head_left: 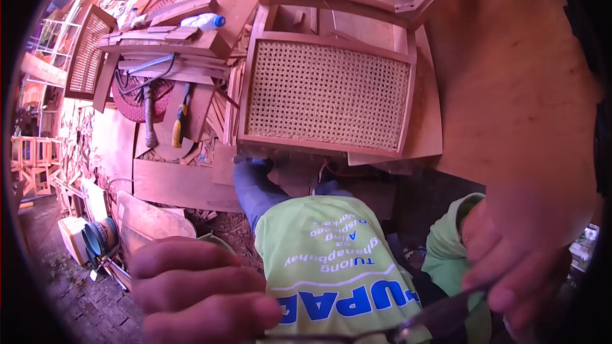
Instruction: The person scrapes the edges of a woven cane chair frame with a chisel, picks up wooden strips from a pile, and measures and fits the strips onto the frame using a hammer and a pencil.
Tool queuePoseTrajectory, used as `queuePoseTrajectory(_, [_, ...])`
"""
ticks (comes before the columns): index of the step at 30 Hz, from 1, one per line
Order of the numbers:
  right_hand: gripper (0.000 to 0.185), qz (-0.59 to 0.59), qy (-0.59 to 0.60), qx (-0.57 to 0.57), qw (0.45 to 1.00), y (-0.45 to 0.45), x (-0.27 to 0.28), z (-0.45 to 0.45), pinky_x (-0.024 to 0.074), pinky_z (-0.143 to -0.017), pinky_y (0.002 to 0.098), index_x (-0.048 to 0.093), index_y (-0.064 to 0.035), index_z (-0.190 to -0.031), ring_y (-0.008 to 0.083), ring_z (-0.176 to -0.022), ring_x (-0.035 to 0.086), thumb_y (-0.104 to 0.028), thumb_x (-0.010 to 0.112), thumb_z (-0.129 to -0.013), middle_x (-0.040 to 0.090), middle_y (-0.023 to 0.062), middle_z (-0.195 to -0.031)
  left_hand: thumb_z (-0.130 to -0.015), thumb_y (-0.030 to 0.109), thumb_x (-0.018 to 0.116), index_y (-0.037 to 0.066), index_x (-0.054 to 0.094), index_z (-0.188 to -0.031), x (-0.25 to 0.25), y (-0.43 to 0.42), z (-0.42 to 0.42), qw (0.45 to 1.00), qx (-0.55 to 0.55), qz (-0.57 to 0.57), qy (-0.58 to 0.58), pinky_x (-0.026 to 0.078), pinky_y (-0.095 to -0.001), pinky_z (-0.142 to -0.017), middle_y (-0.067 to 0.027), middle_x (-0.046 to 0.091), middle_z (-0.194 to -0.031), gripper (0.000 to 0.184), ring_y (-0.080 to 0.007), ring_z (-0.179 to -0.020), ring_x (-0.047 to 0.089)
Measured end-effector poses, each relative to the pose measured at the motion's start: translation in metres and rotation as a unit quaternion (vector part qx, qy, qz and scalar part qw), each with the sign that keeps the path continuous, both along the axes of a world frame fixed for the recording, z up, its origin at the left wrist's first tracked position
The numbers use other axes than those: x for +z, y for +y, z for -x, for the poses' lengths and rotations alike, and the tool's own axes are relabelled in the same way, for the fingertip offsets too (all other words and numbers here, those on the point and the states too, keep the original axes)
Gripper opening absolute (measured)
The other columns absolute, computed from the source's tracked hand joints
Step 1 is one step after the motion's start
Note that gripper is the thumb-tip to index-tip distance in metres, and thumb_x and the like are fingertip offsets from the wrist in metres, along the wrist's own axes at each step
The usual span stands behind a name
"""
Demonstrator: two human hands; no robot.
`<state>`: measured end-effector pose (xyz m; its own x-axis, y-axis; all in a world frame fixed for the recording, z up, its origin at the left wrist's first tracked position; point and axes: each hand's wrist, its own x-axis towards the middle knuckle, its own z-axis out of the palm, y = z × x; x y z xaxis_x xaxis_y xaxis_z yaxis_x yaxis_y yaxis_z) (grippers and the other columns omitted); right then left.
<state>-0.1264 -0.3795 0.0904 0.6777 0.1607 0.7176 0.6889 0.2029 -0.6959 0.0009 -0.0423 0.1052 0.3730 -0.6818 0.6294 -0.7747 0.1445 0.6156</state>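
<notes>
A pair of glasses (440, 312) with dark rims is at the near edge, in front of the person's green shirt (331, 236). The right hand (513, 267) is near, on the right, and its fingers pinch one side of the glasses. The left hand (201, 290) is near, on the left. Its fingers are bent and close together, but I cannot tell if they hold the glasses too.

Farther off, in the middle, is a wooden chair with a woven seat (328, 95). A big brown board (510, 83) is to its right. To its left there is a pile of wood (169, 38), with a bottle (204, 21) with a blue cap on it. Just nearer lie a hammer (150, 118) and a tool with a yellow handle (179, 124), side by side.
</notes>
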Motion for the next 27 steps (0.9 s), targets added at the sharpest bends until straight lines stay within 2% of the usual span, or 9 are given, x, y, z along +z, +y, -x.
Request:
queuePoseTrajectory(4, [0.024, -0.018, -0.015, 0.014, 1.0, 0.001, 0.018, 0.001, 0.0593, -0.069, 0.0392, 0.074, -0.0035, -0.121, 0.0235, -0.075, 0.072, -0.017, 0.081, -0.102, 0.073, 0.0168, -0.111, -0.119, 0.041, 0.039, 0.007, 0.06, -0.129, 0.035, 0.001, 0.003, 0.998, -0.008, -0.01, 0.064, 0.062, -0.0502, -0.072, -0.0178, 0.073, -0.114, 0.041, -0.0339, -0.089, 0.072])
queuePoseTrajectory(7, [0.028, -0.02, -0.024, 0.01, 0.999, 0.0, 0.024, 0.002, 0.0579, -0.072, 0.0407, 0.072, -0.0043, -0.125, 0.0242, -0.078, 0.071, -0.02, 0.08, -0.103, 0.072, 0.0169, -0.113, -0.118, 0.041, 0.04, 0.008, 0.058, -0.132, 0.034, -0.001, 0.004, 1.0, -0.001, 0.001, 0.028, 0.062, -0.0517, -0.076, -0.0165, 0.073, -0.114, 0.04, -0.0337, -0.093, 0.072])
queuePoseTrajectory(11, [0.032, -0.017, -0.026, 0.004, 1.0, 0.003, 0.032, 0.003, 0.056, -0.077, 0.0428, 0.07, -0.0054, -0.13, 0.0252, -0.081, 0.068, -0.023, 0.079, -0.105, 0.071, 0.0169, -0.116, -0.111, 0.034, 0.051, 0.009, 0.061, -0.117, 0.024, -0.026, 0.036, 0.977, 0.207, 0.037, -0.028, 0.062, -0.0482, -0.071, -0.0142, 0.072, -0.106, 0.027, -0.032, -0.084, 0.07])
queuePoseTrajectory(17, [0.039, -0.016, -0.037, -0.015, 0.999, 0.005, 0.043, 0.008, 0.0532, -0.083, 0.0458, 0.066, -0.0071, -0.138, 0.0267, -0.086, 0.064, -0.029, 0.076, -0.107, 0.068, 0.017, -0.121, -0.097, 0.028, 0.071, 0.009, 0.059, -0.093, 0.044, -0.021, 0.021, 0.99, 0.132, -0.054, -0.004, 0.059, -0.0327, -0.084, -0.0121, 0.07, -0.094, 0.024, -0.0248, -0.084, 0.068])
queuePoseTrajectory(22, [0.044, 0.002, -0.023, -0.053, 0.998, -0.003, 0.051, 0.008, 0.0508, -0.088, 0.0484, 0.063, -0.0085, -0.144, 0.028, -0.09, 0.061, -0.033, 0.075, -0.109, 0.067, 0.017, -0.124, -0.089, 0.059, 0.083, 0.011, 0.065, -0.136, 0.043, 0.058, -0.022, 0.939, -0.026, -0.248, 0.236, 0.058, -0.0581, -0.097, -0.0101, 0.077, -0.122, 0.07, -0.0388, -0.107, 0.073])
queuePoseTrajectory(23, [0.046, 0.005, -0.003, -0.084, 0.996, -0.006, 0.046, 0.005, 0.0503, -0.089, 0.0489, 0.063, -0.0087, -0.145, 0.0282, -0.091, 0.061, -0.034, 0.074, -0.109, 0.066, 0.017, -0.125, -0.099, 0.05, 0.074, 0.008, 0.058, -0.142, 0.009, 0.044, -0.021, 0.982, 0.001, -0.072, 0.172, 0.058, -0.0519, -0.086, -0.0123, 0.075, -0.112, 0.063, -0.0329, -0.095, 0.071])
queuePoseTrajectory(24, [0.047, 0.003, 0.016, -0.132, 0.991, -0.007, 0.038, -0.001, 0.0498, -0.09, 0.0494, 0.062, -0.009, -0.147, 0.0285, -0.092, 0.06, -0.035, 0.074, -0.109, 0.066, 0.017, -0.126, -0.108, 0.041, 0.065, 0.004, 0.051, -0.149, -0.021, 0.016, -0.023, 0.99, 0.062, 0.117, 0.048, 0.058, -0.0458, -0.074, -0.0145, 0.074, -0.102, 0.056, -0.0271, -0.083, 0.07])
queuePoseTrajectory(25, [0.043, -0.031, -0.028, -0.249, 0.968, 0.0, 0.018, -0.02, 0.0504, -0.079, 0.0427, 0.066, -0.0035, -0.137, 0.0228, -0.073, 0.056, -0.034, 0.077, -0.108, 0.067, 0.0147, -0.112, -0.118, 0.032, 0.056, 0.001, 0.043, -0.155, -0.051, -0.013, -0.025, 0.953, 0.152, 0.254, -0.068, 0.059, -0.0396, -0.062, -0.0167, 0.072, -0.092, 0.05, -0.0212, -0.071, 0.068])
queuePoseTrajectory(27, [0.041, 0.042, -0.095, -0.447, 0.889, -0.015, -0.008, -0.036, 0.0499, -0.069, 0.0362, 0.07, 0.0019, -0.129, 0.0154, -0.055, 0.048, -0.034, 0.074, -0.11, 0.066, 0.0106, -0.095, -0.12, 0.032, 0.052, -0.005, 0.049, -0.15, -0.079, -0.008, -0.035, 0.95, 0.221, 0.219, -0.023, 0.06, -0.0356, -0.063, -0.0168, 0.069, -0.094, 0.048, -0.0231, -0.074, 0.069])
